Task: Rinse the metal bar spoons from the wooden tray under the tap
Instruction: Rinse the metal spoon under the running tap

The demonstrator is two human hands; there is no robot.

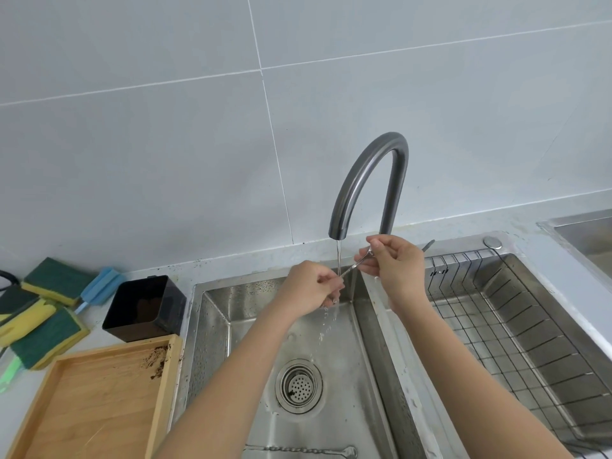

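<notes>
Two bare hands hold one thin metal bar spoon [354, 267] slantwise under the running tap [366, 180], over the left basin of a steel double sink [371, 329]. The right hand [395, 260] pinches the upper end of the spoon between curled fingers [377, 244], just beside the tap's spout. The left hand [313, 286] grips the lower end, its fingers curled round it, and the thin stream of water [338, 260] falls onto this hand and the spoon, then drips down into the basin. A second bar spoon [308, 450], with a twisted stem, lies flat on the basin floor at the near edge of the view, near the round drain strainer [299, 385].

On the tabletop to the left of the sink sits the wooden tray [99, 402], with dark crumbs at its far right corner. Behind the tray stands a black square container [145, 308]. Further left lie several green and yellow sponges [49, 329] and a blue brush [99, 286]. The right basin holds a wire drying rack [516, 326]. Pale grey wall tiles [165, 144] rise behind the sink.
</notes>
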